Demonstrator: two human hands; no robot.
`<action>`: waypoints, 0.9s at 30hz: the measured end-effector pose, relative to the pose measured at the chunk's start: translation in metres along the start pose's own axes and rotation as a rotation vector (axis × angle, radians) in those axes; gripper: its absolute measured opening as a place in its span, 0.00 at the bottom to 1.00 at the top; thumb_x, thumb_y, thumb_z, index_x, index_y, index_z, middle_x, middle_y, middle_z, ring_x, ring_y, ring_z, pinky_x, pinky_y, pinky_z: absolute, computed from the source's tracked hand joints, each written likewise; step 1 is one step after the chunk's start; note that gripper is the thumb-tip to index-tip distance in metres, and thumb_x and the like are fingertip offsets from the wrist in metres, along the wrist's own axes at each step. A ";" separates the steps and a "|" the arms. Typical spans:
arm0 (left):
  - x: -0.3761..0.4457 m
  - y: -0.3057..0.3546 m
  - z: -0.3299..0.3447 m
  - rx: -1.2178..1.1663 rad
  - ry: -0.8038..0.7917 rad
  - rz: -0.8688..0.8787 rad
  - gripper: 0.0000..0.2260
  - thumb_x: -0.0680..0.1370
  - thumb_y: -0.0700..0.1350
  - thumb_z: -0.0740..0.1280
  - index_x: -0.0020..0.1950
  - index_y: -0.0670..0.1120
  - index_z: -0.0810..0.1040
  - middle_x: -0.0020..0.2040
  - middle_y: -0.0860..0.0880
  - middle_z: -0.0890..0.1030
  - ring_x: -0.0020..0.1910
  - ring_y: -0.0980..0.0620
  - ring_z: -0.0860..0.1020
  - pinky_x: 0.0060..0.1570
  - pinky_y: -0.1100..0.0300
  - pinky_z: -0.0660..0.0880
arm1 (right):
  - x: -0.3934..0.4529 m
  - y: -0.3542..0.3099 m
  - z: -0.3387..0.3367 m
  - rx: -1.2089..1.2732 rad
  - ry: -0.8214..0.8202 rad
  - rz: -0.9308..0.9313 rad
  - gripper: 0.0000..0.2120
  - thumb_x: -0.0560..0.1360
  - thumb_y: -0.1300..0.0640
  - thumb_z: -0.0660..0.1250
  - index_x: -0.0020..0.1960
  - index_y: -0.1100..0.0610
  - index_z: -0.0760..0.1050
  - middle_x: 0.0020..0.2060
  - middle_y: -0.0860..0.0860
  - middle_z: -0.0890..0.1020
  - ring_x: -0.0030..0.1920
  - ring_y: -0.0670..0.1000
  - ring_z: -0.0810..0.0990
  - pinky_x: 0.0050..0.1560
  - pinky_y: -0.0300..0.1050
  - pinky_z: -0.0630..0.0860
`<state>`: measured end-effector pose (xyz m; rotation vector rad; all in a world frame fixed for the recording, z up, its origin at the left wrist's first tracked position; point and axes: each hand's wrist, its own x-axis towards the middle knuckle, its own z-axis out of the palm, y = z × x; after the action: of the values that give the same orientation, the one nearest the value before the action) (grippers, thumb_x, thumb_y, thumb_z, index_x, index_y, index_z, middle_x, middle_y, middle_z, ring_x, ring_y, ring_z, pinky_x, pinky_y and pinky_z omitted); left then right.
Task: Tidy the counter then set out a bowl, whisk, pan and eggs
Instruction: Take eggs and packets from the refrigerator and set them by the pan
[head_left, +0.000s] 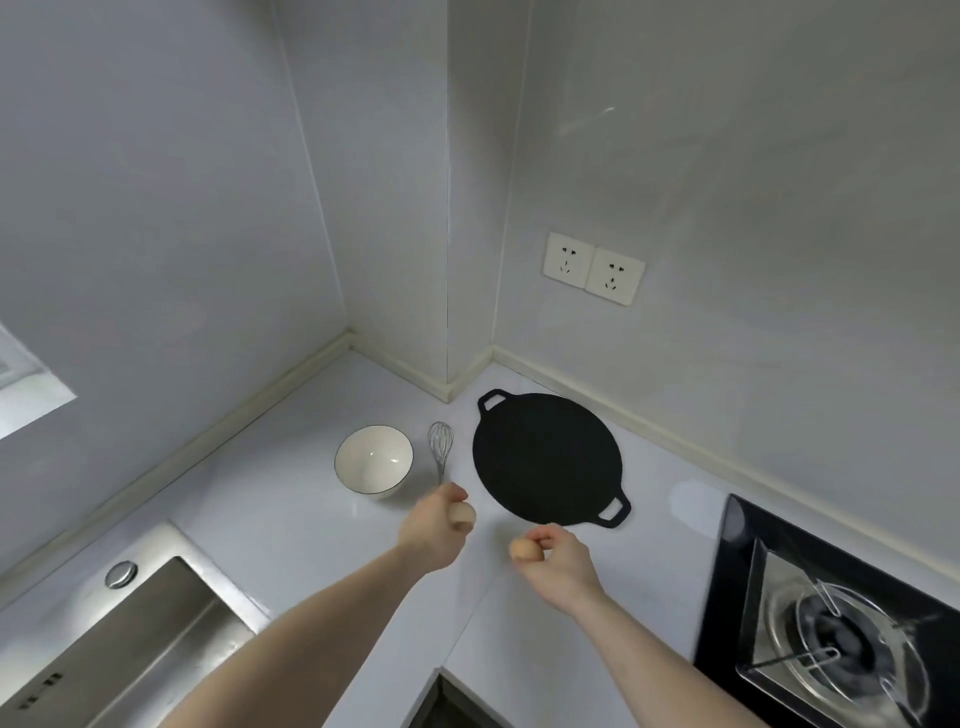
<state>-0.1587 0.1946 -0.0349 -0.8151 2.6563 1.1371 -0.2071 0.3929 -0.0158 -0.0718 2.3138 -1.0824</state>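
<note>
A white bowl (373, 458) with a dark rim stands on the pale counter (291, 514). Just right of it lies a metal whisk (440, 448), its handle partly hidden behind my left hand. A flat black pan (545, 460) with two loop handles lies right of the whisk. My left hand (434, 525) grips a pale brown egg (464, 515) just in front of the whisk. My right hand (558, 564) pinches a second brown egg (523, 549) near the pan's front edge, low over the counter.
A steel sink (130, 629) with a round drain knob sits at the lower left. A black gas hob (831, 634) with a burner and wire trivet fills the lower right. Two wall sockets (594, 267) are above the pan. The counter's front edge cuts inward at bottom centre.
</note>
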 end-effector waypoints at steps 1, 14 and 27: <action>0.011 -0.001 -0.001 0.045 -0.008 0.016 0.18 0.74 0.45 0.65 0.64 0.53 0.74 0.59 0.52 0.78 0.55 0.47 0.78 0.50 0.55 0.78 | 0.009 -0.002 0.004 -0.017 -0.006 0.000 0.08 0.75 0.52 0.68 0.54 0.49 0.77 0.49 0.43 0.80 0.48 0.46 0.81 0.45 0.40 0.79; 0.111 -0.021 -0.008 0.523 -0.054 0.281 0.23 0.77 0.38 0.68 0.69 0.51 0.70 0.68 0.50 0.74 0.60 0.43 0.77 0.58 0.54 0.69 | 0.093 -0.015 0.055 -0.178 0.034 -0.026 0.09 0.75 0.55 0.67 0.56 0.50 0.77 0.48 0.47 0.81 0.48 0.50 0.81 0.47 0.45 0.80; 0.186 -0.014 -0.015 0.697 -0.015 0.417 0.21 0.77 0.37 0.69 0.69 0.48 0.71 0.66 0.45 0.77 0.68 0.44 0.70 0.71 0.51 0.64 | 0.141 -0.034 0.081 -0.237 0.060 -0.093 0.11 0.78 0.56 0.68 0.60 0.52 0.77 0.48 0.46 0.79 0.48 0.47 0.78 0.44 0.42 0.78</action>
<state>-0.3070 0.0971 -0.0934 -0.1296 2.9615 0.1902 -0.2887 0.2743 -0.0996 -0.2435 2.5054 -0.8600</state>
